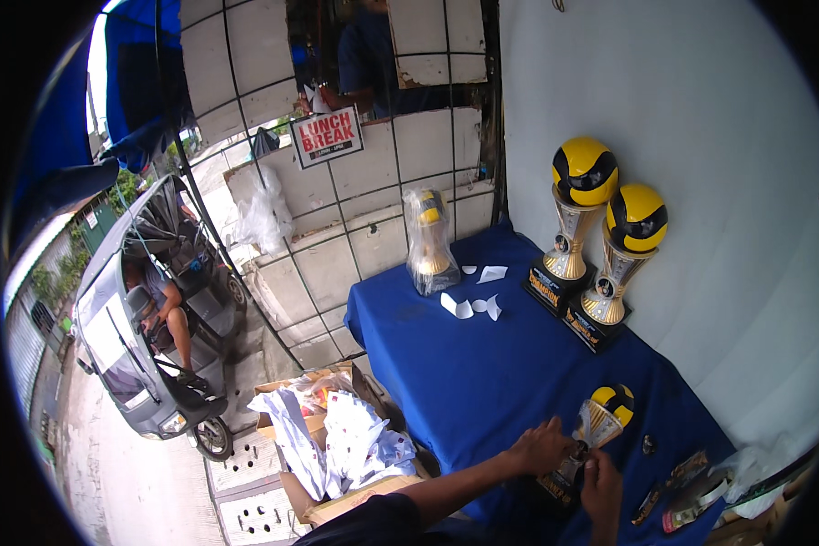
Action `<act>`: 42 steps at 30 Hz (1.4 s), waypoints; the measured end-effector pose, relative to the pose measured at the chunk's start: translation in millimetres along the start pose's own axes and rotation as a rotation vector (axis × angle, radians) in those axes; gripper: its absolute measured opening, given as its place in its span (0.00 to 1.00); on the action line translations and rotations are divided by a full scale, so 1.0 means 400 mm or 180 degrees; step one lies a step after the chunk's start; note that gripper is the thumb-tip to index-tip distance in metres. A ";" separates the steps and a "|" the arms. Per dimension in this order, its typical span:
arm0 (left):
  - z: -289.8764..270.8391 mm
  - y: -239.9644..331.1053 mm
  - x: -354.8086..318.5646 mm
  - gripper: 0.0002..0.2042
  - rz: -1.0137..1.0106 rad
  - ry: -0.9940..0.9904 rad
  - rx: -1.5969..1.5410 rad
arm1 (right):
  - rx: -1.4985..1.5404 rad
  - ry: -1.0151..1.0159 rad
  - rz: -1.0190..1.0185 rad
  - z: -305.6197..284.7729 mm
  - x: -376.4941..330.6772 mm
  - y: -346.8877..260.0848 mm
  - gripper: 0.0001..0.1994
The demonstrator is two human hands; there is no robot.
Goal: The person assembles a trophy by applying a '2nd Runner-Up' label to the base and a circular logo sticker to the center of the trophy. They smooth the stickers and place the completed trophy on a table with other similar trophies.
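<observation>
Near the front of the blue-covered table (464,382) stands a small trophy with a yellow-and-black volleyball top (615,404), a flared silver-and-gold cup and a dark base. My left hand (539,448) reaches across from the left, its fingers bent and closed against the trophy's stem. To the right of the stem is my right hand (601,496), thumb up and fingers curled; what it pinches, if anything, is hidden. A small round dark piece (648,444) lies on the cloth to the right of the trophy.
Two taller volleyball trophies (566,238) stand by the pale wall, and a plastic-wrapped one (430,244) at the far edge. Paper scraps (479,307) lie between. Tape (693,510) sits at front right. An open carton (337,437) stands left; a tricycle (159,309) with a person is outside.
</observation>
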State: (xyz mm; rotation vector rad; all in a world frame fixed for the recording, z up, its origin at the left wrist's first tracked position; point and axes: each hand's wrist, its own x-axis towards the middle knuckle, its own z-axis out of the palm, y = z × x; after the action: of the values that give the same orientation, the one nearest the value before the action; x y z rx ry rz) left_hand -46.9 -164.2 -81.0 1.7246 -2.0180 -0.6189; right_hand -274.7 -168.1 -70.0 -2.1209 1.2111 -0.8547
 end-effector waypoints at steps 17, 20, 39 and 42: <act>-0.015 -0.012 -0.003 0.19 0.0001 -0.0371 -0.0137 | -0.0413 -0.0174 -0.0262 0.010 0.053 -0.009 0.15; -0.008 -0.017 0.000 0.18 0.0012 -0.0290 -0.0169 | -0.0410 -0.0061 -0.0303 0.016 0.048 -0.004 0.13; -0.012 0.010 0.002 0.19 -0.0031 -0.0344 -0.0046 | -0.0472 -0.0241 0.0049 0.012 0.024 0.027 0.20; -0.021 0.026 0.004 0.20 0.0024 -0.0322 0.0002 | -0.0463 -0.0205 0.0009 0.010 0.023 0.036 0.20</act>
State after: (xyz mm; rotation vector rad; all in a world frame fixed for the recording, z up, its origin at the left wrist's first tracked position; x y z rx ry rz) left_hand -50.4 -164.8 -68.1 1.7172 -2.0919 -0.7164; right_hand -275.7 -181.8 -80.6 -2.2429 1.2770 -0.7103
